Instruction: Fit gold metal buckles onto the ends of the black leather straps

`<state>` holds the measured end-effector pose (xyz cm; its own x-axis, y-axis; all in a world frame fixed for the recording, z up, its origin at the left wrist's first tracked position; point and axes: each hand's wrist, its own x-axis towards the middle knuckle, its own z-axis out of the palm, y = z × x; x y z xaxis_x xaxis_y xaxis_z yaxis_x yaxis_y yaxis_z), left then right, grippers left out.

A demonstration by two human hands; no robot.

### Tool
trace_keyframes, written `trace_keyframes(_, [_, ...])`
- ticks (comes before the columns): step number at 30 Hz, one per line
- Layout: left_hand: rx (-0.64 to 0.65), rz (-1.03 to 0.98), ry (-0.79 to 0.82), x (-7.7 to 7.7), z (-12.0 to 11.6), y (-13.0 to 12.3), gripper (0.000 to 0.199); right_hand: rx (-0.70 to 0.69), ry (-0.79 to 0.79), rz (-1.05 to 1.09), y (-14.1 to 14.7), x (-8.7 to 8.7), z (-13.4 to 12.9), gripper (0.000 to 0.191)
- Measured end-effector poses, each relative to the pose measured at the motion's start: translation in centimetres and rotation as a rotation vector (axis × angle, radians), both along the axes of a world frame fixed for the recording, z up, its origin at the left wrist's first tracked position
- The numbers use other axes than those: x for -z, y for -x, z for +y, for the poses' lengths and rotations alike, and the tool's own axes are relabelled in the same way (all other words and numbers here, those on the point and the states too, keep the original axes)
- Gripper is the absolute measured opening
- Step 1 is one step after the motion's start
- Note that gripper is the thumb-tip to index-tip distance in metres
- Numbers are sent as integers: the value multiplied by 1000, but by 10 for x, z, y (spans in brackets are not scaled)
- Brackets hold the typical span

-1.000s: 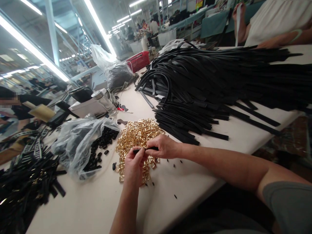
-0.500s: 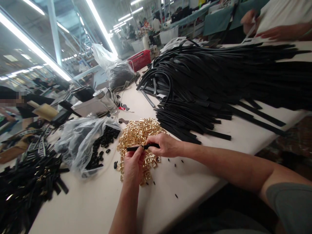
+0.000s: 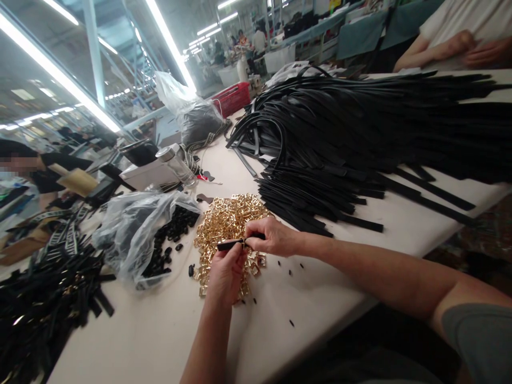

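Note:
Over a heap of gold metal buckles (image 3: 224, 218), a short black strap (image 3: 229, 245) is pinched between my two hands. My left hand (image 3: 227, 269) grips it from below, thumb on top, near its middle. The fingers of my right hand (image 3: 272, 236) are closed round its right end. A small gold glint shows on the strap between the hands, perhaps a buckle; my fingers partly cover it. Just left of the heap lie small black pieces (image 3: 176, 226), some spilling from a clear plastic bag (image 3: 128, 229).
A large pile of black straps (image 3: 352, 128) covers the table's far right. Finished-looking black straps with gold bits (image 3: 48, 298) lie at left. Behind stand a glass bottle (image 3: 176, 165), a red basket (image 3: 234, 100) and a filled bag (image 3: 200, 120). A co-worker's hands (image 3: 476, 49) are at upper right.
My left hand has shifted slightly right along the strap, closer to my right hand. The co-worker's hands at upper right have moved together and rightward.

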<state>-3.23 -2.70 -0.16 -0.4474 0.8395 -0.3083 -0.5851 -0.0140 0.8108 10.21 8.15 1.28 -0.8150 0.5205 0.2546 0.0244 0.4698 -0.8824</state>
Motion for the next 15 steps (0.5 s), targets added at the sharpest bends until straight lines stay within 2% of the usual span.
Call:
trace_keyframes(6, [3, -83, 22, -2, 1, 0, 25, 9, -56, 15, 1, 3, 0, 9])
trace_keyframes(15, [-31, 126, 19, 2, -1, 2, 29, 70, -78, -35, 1, 4, -3, 4])
